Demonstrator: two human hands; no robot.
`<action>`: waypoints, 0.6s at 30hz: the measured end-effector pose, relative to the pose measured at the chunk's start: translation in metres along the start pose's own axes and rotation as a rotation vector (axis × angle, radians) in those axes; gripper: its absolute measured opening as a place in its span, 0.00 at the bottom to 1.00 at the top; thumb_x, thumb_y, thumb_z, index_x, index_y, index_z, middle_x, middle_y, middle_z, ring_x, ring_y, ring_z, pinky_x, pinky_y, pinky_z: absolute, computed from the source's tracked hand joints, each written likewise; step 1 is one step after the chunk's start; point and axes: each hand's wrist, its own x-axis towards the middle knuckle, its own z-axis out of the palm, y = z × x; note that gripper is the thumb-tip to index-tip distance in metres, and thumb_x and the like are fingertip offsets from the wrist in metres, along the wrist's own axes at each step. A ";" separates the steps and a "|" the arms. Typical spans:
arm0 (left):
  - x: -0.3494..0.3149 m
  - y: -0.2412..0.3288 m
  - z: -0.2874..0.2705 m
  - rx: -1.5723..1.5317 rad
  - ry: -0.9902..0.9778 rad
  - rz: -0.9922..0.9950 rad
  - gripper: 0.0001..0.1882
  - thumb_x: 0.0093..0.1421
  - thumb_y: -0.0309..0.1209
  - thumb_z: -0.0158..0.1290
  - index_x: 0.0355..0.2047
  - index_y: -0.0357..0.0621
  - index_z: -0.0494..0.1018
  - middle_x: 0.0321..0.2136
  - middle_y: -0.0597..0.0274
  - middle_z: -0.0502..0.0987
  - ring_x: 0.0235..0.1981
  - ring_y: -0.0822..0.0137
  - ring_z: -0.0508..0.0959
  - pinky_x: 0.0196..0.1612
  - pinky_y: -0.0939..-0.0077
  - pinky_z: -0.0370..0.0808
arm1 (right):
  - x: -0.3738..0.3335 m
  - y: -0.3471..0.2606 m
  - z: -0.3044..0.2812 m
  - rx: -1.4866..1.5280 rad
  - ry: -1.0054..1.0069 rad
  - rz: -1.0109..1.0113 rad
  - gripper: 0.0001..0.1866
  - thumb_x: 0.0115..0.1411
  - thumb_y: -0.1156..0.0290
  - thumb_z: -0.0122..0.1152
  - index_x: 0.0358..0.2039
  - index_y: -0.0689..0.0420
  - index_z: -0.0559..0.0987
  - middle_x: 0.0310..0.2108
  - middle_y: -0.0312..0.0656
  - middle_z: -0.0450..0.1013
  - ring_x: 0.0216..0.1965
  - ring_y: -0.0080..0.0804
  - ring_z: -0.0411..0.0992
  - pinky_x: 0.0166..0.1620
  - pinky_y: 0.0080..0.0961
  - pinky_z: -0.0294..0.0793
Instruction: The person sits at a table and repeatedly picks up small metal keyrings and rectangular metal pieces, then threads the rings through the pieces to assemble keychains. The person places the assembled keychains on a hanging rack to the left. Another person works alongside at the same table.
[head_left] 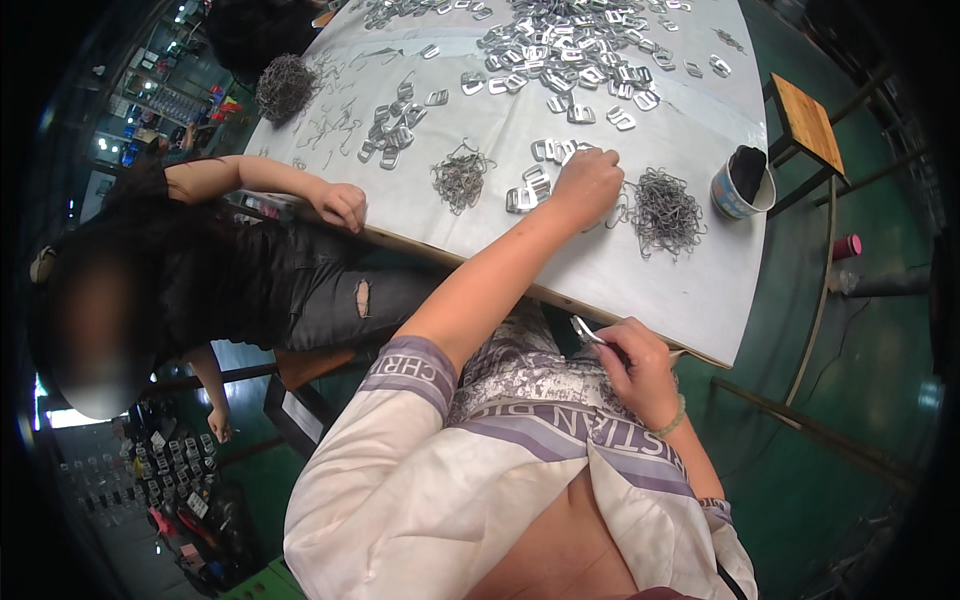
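Note:
My left hand (588, 187) reaches over the white-covered table, its fingers curled down beside a small group of silver metal buckles (545, 150). What its fingertips grip, if anything, is hidden. Close by on its left lie more silver buckles (527, 192); a heap of thin bent wire hooks (668, 215) is on its right. Below the table's front edge, by my lap, my right hand (640, 365) pinches one silver buckle (586, 331) between thumb and fingers.
A large pile of buckles (570, 50) covers the far table. Further left are another wire heap (462, 178) and a wire ball (286, 88). A white tub (743, 185) stands at the right edge, near a wooden stool (806, 122). A co-worker's hand (342, 206) rests at the left edge.

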 end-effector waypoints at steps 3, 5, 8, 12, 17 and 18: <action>0.016 0.006 0.008 0.165 -0.081 0.058 0.03 0.45 0.26 0.54 0.19 0.46 0.77 0.25 0.60 0.76 0.33 0.61 0.76 0.41 0.63 0.67 | -0.001 0.001 0.003 0.006 0.022 -0.032 0.07 0.49 0.83 0.62 0.31 0.63 0.77 0.25 0.44 0.71 0.25 0.35 0.69 0.29 0.26 0.68; 0.024 0.011 0.006 0.207 -0.163 0.051 0.03 0.46 0.26 0.55 0.20 0.47 0.78 0.26 0.60 0.76 0.32 0.60 0.76 0.41 0.62 0.66 | -0.002 0.000 0.002 0.002 0.018 -0.027 0.07 0.49 0.83 0.62 0.31 0.63 0.77 0.25 0.44 0.71 0.25 0.36 0.70 0.30 0.26 0.69; 0.031 0.017 -0.006 0.238 -0.265 0.007 0.04 0.47 0.26 0.54 0.22 0.46 0.78 0.27 0.60 0.77 0.32 0.61 0.77 0.43 0.62 0.66 | -0.003 0.000 0.001 0.000 0.014 -0.005 0.07 0.49 0.83 0.62 0.31 0.64 0.77 0.25 0.44 0.71 0.25 0.36 0.70 0.29 0.26 0.68; 0.019 0.015 -0.025 0.035 -0.264 -0.280 0.04 0.50 0.26 0.53 0.23 0.46 0.78 0.26 0.60 0.78 0.30 0.63 0.77 0.42 0.67 0.67 | -0.001 -0.001 0.000 -0.013 0.059 -0.001 0.06 0.50 0.82 0.63 0.30 0.63 0.77 0.25 0.46 0.70 0.24 0.41 0.71 0.29 0.30 0.70; -0.049 0.043 -0.103 -0.839 0.003 -0.303 0.05 0.48 0.29 0.56 0.23 0.41 0.74 0.22 0.62 0.76 0.22 0.63 0.74 0.30 0.66 0.70 | -0.001 -0.004 0.001 0.016 0.099 0.121 0.05 0.51 0.82 0.63 0.30 0.63 0.77 0.23 0.45 0.70 0.22 0.36 0.70 0.26 0.27 0.68; -0.062 0.052 -0.119 -0.834 -0.002 -0.263 0.04 0.48 0.28 0.56 0.22 0.42 0.73 0.21 0.63 0.75 0.22 0.64 0.73 0.30 0.66 0.69 | 0.000 -0.004 0.003 0.013 0.123 0.105 0.05 0.51 0.82 0.63 0.30 0.63 0.77 0.23 0.45 0.70 0.21 0.35 0.70 0.26 0.27 0.68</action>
